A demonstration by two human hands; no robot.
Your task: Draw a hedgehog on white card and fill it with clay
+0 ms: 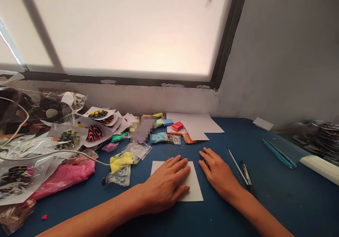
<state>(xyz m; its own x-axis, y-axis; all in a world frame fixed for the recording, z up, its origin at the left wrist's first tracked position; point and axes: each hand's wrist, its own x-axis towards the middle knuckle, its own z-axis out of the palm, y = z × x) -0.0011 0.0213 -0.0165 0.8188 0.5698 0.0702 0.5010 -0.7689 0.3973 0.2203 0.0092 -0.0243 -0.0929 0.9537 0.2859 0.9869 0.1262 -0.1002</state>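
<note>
A blank white sheet of paper (196, 189) lies on the blue tabletop in front of me. My left hand (165, 185) rests flat across it, fingers extended and slightly apart, covering much of its left and middle. Just right of the sheet, my right hand (217, 173) lies low on the table with its fingers stretched forward. A small dark spot shows between that thumb and forefinger, too little visible to name. Beside this hand are a slim silver stick (237, 166) and a dark pen (246, 173).
Yellow clay (122, 162) in plastic, a red packet (177, 125), and other coloured packets lie left and ahead. Cards with decorated pieces (94, 132) and a pink bag (69, 175) crowd the left, crossed by a white cable (60, 152). Teal tweezers-like tool (278, 154) lies right.
</note>
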